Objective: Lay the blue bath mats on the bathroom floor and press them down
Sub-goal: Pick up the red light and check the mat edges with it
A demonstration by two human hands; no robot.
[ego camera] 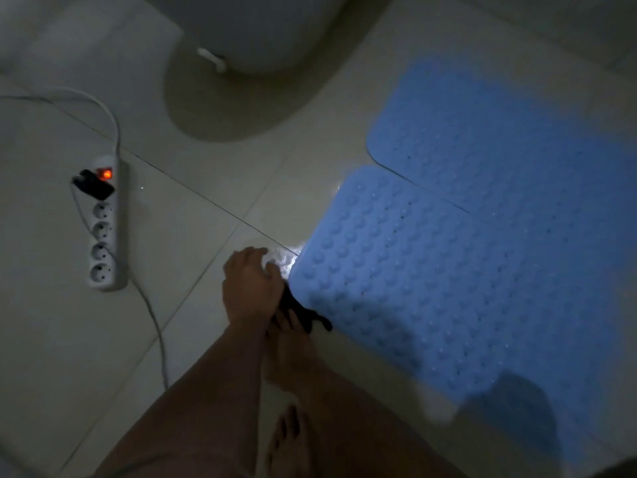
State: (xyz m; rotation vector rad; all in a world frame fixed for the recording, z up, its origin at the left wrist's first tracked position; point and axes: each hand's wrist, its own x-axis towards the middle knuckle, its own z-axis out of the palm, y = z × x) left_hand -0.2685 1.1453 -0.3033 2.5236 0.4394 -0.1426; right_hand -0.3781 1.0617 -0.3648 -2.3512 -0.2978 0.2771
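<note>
Two blue bath mats lie flat on the pale tiled floor, side by side. The nearer mat has its left edge just to the right of the hands; the farther mat lies beyond it, and their edges meet or slightly overlap along a diagonal line. Both show rows of round bumps.

The left hand reaches down to the floor at the near mat's left edge. Its fingers are curled over something bright and glossy on the tile, just beside the mat's edge; what that thing is cannot be told in the dim light. The right hand sits under and just behind the left forearm, its fingers pointing toward the mat's edge. A small dark object lies at its fingertips, touching the mat's border; whether the fingers hold it or merely touch it cannot be told, and the object is too dark to name.

Well to the left of the fingers a white power strip lies on the tile with a red switch lit and a black plug in its top socket; its white cable trails across the floor. Beyond the fingers stands the white base of a toilet. A bare foot rests on the tile below the arms.
</note>
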